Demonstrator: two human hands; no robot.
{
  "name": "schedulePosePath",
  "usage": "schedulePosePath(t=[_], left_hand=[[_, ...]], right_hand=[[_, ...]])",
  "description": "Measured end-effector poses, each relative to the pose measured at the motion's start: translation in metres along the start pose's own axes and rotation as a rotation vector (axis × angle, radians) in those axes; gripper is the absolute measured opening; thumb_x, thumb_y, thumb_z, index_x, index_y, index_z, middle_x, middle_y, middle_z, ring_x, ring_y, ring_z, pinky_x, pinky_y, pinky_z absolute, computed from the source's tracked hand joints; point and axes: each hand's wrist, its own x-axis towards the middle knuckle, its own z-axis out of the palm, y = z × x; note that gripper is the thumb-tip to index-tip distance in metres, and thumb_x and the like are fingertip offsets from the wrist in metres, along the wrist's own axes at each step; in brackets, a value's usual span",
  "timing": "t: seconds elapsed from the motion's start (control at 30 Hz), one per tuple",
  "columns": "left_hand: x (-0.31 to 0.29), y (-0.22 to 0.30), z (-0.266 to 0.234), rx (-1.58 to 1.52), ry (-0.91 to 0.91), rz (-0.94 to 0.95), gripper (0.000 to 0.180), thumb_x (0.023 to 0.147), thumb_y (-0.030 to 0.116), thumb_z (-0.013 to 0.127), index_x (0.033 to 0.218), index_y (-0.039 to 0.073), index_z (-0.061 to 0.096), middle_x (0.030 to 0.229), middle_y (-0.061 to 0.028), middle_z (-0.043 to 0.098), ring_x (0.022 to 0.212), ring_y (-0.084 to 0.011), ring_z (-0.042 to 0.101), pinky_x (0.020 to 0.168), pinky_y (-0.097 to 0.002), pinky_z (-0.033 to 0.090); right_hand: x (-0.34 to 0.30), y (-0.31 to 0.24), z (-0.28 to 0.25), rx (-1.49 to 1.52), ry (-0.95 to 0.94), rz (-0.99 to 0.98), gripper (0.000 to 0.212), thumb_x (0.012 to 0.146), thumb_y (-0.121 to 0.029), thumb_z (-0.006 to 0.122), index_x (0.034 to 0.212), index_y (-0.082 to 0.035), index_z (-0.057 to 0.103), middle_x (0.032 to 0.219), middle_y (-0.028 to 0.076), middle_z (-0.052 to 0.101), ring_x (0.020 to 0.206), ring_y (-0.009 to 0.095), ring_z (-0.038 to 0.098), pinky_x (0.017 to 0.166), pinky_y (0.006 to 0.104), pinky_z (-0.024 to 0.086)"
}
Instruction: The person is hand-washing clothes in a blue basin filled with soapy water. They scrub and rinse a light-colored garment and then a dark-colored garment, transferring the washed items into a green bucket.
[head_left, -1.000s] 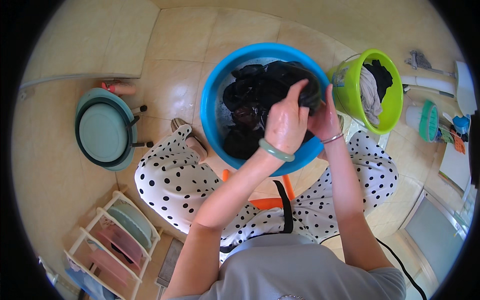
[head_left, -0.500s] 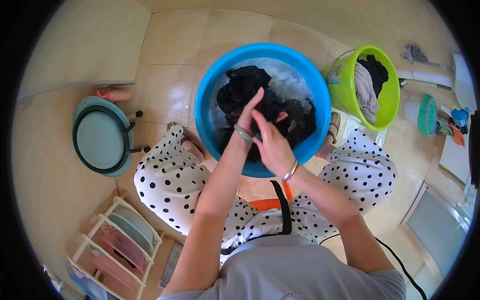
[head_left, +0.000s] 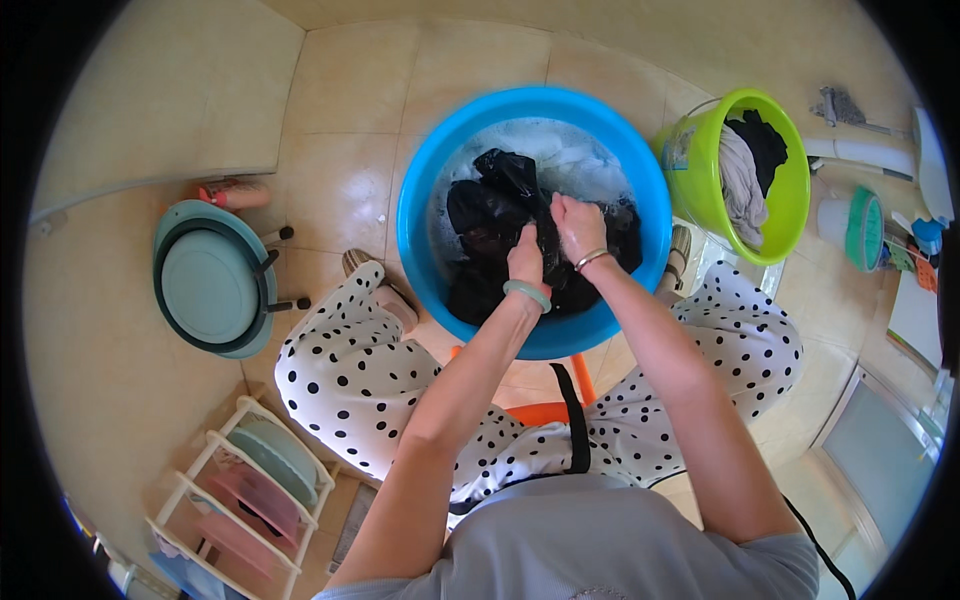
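A round blue basin (head_left: 420, 180) stands on the tiled floor in front of me, holding soapy water and wet black cloth (head_left: 490, 215). My left hand (head_left: 527, 262), below a pale green bangle, is closed on the black cloth near the basin's middle. Just to its right, my right hand (head_left: 580, 228), with a silver bangle at the wrist, grips a fold of the same cloth. Both hands are close together, knuckles up. White suds (head_left: 570, 150) float at the basin's far side. The fingertips are partly hidden in the cloth.
A lime green bucket (head_left: 690, 185) with grey and black cloth stands right of the basin. At left are a folded pale green tub (head_left: 205, 283) and a pink bottle (head_left: 235, 194). A white rack (head_left: 160, 520) holds several basins at lower left. An orange stool (head_left: 538, 412) shows beneath me.
My hands were crossed over each other above the cloth with fingers extended. They have come apart side by side and taken hold of the black cloth, which is now bunched up between them.
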Motion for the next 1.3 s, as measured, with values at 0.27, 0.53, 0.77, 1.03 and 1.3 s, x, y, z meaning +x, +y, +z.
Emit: schedulePosePath(t=[0.27,0.53,0.77,1.03,1.3], left_hand=[[-0.007,0.022,-0.044,-0.259,-0.449,-0.219,0.053,0.098,0.046,0.029,0.121,0.007,0.056,0.115,-0.0096,0.063,0.103,-0.0271,0.058,0.095,-0.0381,0.043],[0.006,-0.012,-0.02,0.049,0.08,-0.207,0.044,0.098,0.042,0.035,0.12,0.01,0.055,0.113,-0.0058,0.063,0.108,-0.0228,0.058,0.093,-0.0365,0.046],[-0.022,0.007,-0.043,-0.404,-0.701,-0.088,0.053,0.096,0.047,0.033,0.119,0.006,0.057,0.111,-0.0081,0.063,0.103,-0.025,0.059,0.091,-0.0381,0.047],[0.016,-0.02,-0.033,-0.044,-0.021,-0.137,0.043,0.1,0.04,0.031,0.12,0.01,0.055,0.119,-0.0057,0.06,0.11,-0.0235,0.056,0.096,-0.0383,0.044],[0.023,0.014,-0.061,-0.24,-0.812,-0.181,0.052,0.097,0.048,0.027,0.113,0.011,0.06,0.109,-0.0097,0.064,0.105,-0.028,0.058,0.096,-0.0415,0.044]], right_hand=[[-0.079,-0.093,-0.033,0.444,-0.093,-0.154,0.023,0.085,-0.019,0.059,0.066,-0.007,0.054,0.064,0.015,0.057,0.057,0.036,0.058,0.052,0.0446,0.047],[-0.011,-0.01,0.007,0.083,-0.104,0.106,0.036,0.093,-0.03,0.049,0.071,-0.003,0.057,0.07,0.022,0.061,0.069,0.043,0.059,0.062,0.052,0.047],[-0.08,-0.093,-0.042,0.289,-0.197,-0.251,0.014,0.087,-0.019,0.056,0.081,-0.007,0.057,0.066,0.013,0.051,0.061,0.033,0.058,0.053,0.0433,0.047],[-0.012,-0.008,0.017,-0.018,-0.07,0.033,0.025,0.092,-0.026,0.05,0.078,-0.006,0.054,0.066,0.016,0.056,0.061,0.042,0.056,0.057,0.0505,0.047],[-0.074,-0.085,-0.034,0.362,-0.145,-0.28,0.022,0.086,-0.02,0.053,0.07,-0.006,0.054,0.068,0.013,0.056,0.059,0.035,0.06,0.052,0.0441,0.05]])
